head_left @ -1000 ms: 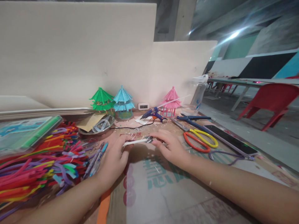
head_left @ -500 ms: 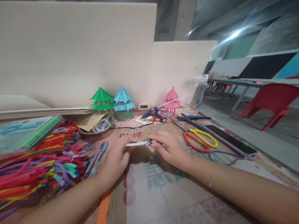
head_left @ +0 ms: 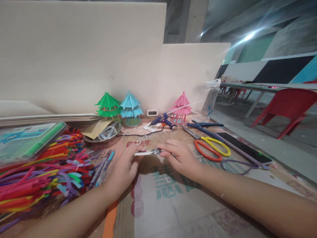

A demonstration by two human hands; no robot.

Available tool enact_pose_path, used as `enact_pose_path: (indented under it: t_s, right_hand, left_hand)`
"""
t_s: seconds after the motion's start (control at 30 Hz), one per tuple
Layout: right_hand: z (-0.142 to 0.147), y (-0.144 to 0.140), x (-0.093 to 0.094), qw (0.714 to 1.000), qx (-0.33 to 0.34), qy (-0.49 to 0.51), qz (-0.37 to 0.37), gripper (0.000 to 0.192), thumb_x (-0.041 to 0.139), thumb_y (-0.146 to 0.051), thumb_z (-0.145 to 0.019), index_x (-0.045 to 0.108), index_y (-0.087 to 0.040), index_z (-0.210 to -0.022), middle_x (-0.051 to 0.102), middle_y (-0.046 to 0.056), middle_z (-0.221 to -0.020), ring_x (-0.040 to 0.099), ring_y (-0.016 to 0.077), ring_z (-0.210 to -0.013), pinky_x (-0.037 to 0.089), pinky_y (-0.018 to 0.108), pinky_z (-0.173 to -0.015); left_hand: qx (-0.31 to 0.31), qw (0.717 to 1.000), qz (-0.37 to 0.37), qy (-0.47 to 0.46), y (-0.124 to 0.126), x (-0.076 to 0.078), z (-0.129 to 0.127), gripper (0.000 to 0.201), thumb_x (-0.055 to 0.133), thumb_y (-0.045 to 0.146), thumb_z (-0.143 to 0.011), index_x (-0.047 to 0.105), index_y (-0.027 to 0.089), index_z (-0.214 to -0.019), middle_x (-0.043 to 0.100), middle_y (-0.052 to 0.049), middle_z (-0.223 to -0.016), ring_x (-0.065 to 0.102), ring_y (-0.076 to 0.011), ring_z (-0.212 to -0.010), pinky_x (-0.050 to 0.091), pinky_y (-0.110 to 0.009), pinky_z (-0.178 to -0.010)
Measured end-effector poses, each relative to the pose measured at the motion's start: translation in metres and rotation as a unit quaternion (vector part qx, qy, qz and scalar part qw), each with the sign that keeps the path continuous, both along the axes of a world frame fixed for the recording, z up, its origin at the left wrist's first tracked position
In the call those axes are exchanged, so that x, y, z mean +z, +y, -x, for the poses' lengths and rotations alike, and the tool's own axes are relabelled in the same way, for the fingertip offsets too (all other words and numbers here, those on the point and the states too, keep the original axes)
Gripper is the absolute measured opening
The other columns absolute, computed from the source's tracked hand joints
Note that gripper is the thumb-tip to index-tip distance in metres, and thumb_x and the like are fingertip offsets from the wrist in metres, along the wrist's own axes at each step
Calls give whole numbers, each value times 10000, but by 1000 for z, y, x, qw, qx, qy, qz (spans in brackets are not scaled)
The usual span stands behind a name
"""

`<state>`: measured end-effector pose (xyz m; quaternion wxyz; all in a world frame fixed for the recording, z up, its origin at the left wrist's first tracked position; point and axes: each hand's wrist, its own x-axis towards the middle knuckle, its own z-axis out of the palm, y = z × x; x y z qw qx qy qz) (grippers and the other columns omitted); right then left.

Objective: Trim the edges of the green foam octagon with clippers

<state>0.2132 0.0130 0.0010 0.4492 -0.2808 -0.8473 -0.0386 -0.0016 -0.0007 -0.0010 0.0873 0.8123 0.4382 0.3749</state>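
Between my hands is a thin, flat white strip (head_left: 143, 153), held level just above the cardboard sheet (head_left: 183, 208). My left hand (head_left: 126, 162) pinches its left end between thumb and fingers. At the other end, my right hand (head_left: 179, 156) has thumb and forefinger closed on a small dark, pointed piece (head_left: 156, 151). Whether that piece is part of the strip or a separate thing, I cannot tell. To the right lie scissors (head_left: 211, 148) with orange and yellow handles. Several pens (head_left: 105, 167) lie beside my left wrist.
Pipe cleaners (head_left: 32, 185) heap up at left, by a plastic case (head_left: 27, 142). Behind stand green (head_left: 107, 104), blue (head_left: 131, 107) and pink (head_left: 182, 105) pavilion models, a glue gun (head_left: 163, 121) and a metal dish (head_left: 109, 135). Pliers (head_left: 205, 125), a phone (head_left: 244, 148) and a bottle (head_left: 209, 99) are right.
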Motion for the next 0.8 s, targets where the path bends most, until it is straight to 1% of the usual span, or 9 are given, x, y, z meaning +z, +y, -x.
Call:
enact_pose_path:
  t_s: [0.1, 0.2, 0.33, 0.4, 0.5, 0.57, 0.63, 0.7, 0.8]
  right_hand:
    - [0, 0, 0, 1000, -1, 0, -3, 403, 337, -366, -965, 681, -156, -955, 576, 40, -655, 532, 160, -648, 418, 267, -587]
    - [0, 1, -1, 1000, 4, 7, -5, 396, 351, -366, -962, 685, -154, -946, 582, 43, -661, 536, 158, -649, 423, 267, -587]
    - [0, 2, -2, 999, 4, 30, 11, 360, 391, -362, -949, 688, -163, -913, 600, 42, -664, 557, 162, -657, 445, 274, -600]
    - [0, 3, -3, 998, 1, 55, 37, 315, 414, -346, -941, 679, -178, -927, 639, 49, -721, 587, 170, -706, 468, 289, -644]
    - [0, 4, -5, 989, -11, 109, 100, 246, 446, -310, -915, 656, -193, -966, 685, 65, -889, 623, 187, -835, 489, 321, -743]
    - [1, 5, -6, 980, -24, 129, 152, 217, 489, -301, -878, 642, -195, -989, 687, 66, -938, 628, 190, -849, 497, 320, -738]
    - [3, 6, -7, 971, -31, 132, 195, 219, 557, -293, -820, 633, -194, -1000, 685, 62, -939, 628, 187, -818, 502, 304, -697]
    - [4, 6, -8, 968, -24, 129, 215, 200, 586, -255, -780, 632, -194, -965, 681, 53, -900, 624, 177, -780, 498, 285, -665]
    - [5, 5, -8, 976, -9, 111, 189, 131, 535, -174, -768, 626, -184, -862, 667, 43, -802, 607, 168, -723, 483, 278, -642]
  left_hand:
    - [1, 1000, 4, -5, 0, 0, 0, 246, 416, 94, -786, 564, 200, -951, 640, -37, -959, 578, -200, -942, 447, -337, -858]
    - [8, 1000, 8, 0, 0, 0, 0, 241, 423, 113, -800, 559, 209, -973, 639, -35, -995, 572, -204, -967, 439, -338, -864]
    - [7, 1000, 10, -5, -1, 1, -1, 187, 424, 166, -838, 557, 204, -964, 642, -38, -983, 575, -206, -959, 427, -341, -870]
    - [17, 1000, 14, -9, -1, 1, -2, 178, 424, 202, -854, 557, 206, -971, 643, -35, -975, 581, -205, -944, 428, -339, -860]
    - [42, 998, 32, -25, -2, 0, -1, 183, 435, 279, -870, 564, 215, -983, 646, -25, -950, 590, -202, -899, 444, -325, -810]
    - [57, 996, 49, -50, -2, 0, -2, 209, 459, 333, -865, 568, 211, -995, 647, -24, -915, 595, -199, -853, 458, -309, -757]
    - [62, 993, 68, -76, -3, 1, -2, 236, 488, 373, -852, 566, 203, -997, 641, -24, -888, 595, -190, -813, 466, -292, -710]
    - [57, 991, 84, -91, -3, 1, -4, 241, 510, 392, -839, 561, 198, -972, 632, -19, -865, 594, -179, -788, 471, -281, -690]
    - [39, 989, 96, -104, -3, 2, -6, 217, 520, 385, -836, 551, 202, -949, 628, -14, -868, 601, -170, -789, 482, -281, -697]
